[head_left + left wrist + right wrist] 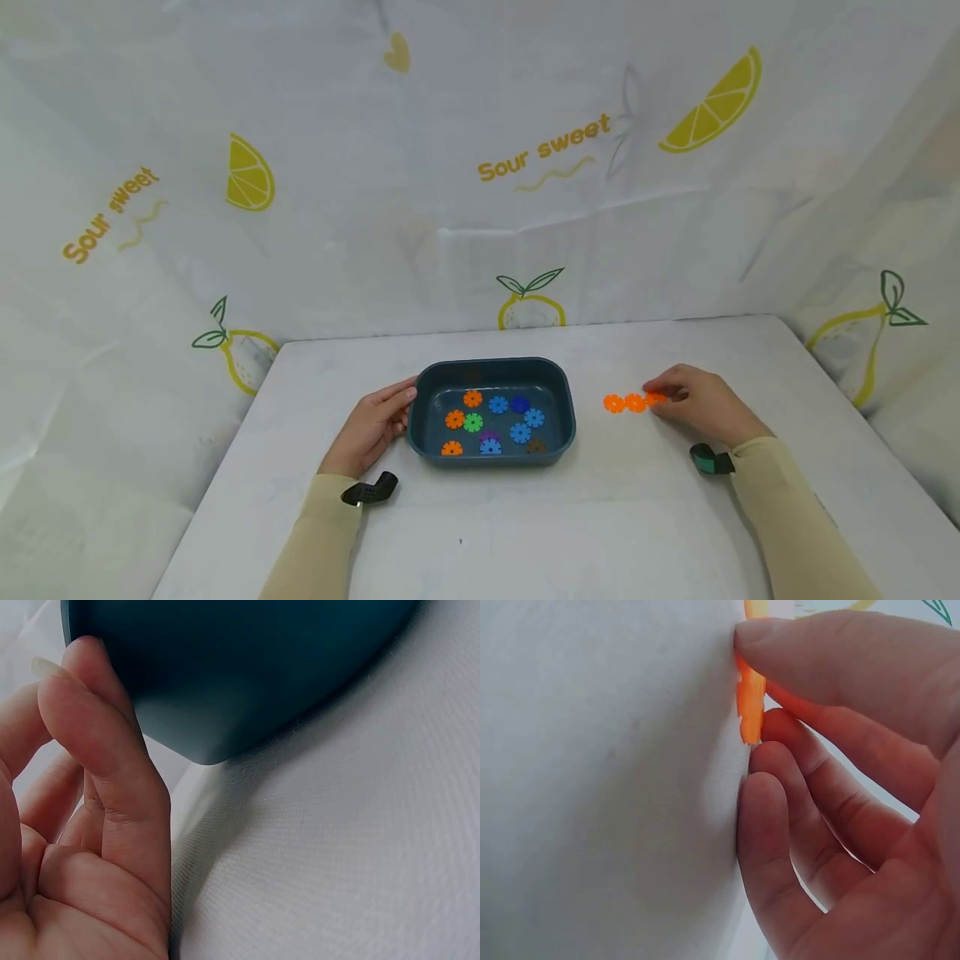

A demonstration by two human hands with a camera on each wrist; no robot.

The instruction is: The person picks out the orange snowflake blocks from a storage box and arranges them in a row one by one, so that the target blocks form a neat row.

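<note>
Evidently the left hand (375,423) steadies the dark teal tray (561,456): its fingers are bent against the left end, gripping near the rim, probably so the tray does not slide on the desk (420,533). The right hand (701,402) works to the right of it, thumb and fingers clamped on the rightmost orange disc (656,399), held low at the desk surface. That piece ends a short row with the middle orange disc (636,403) and the left orange disc (614,403), all lying on the desk just beside the tray. The close grip looks meant for fine control over so small a part; whether the three are interlocked or merely touching, I cannot tell.

Inside the tray lie loose notched discs: orange ones (455,419), a green disc (472,422), several blue discs (521,432), a purple one (489,437) and a brown one (537,447), perhaps kept there within easy reach.

The discs look like thin, rigid plastic, round with slotted edges. The tray is smooth and rounded at the corners, with raised walls. A woven white cloth seems to cover the desk, and behind it hangs a creased, lemon-printed sheet (345,208).
</note>
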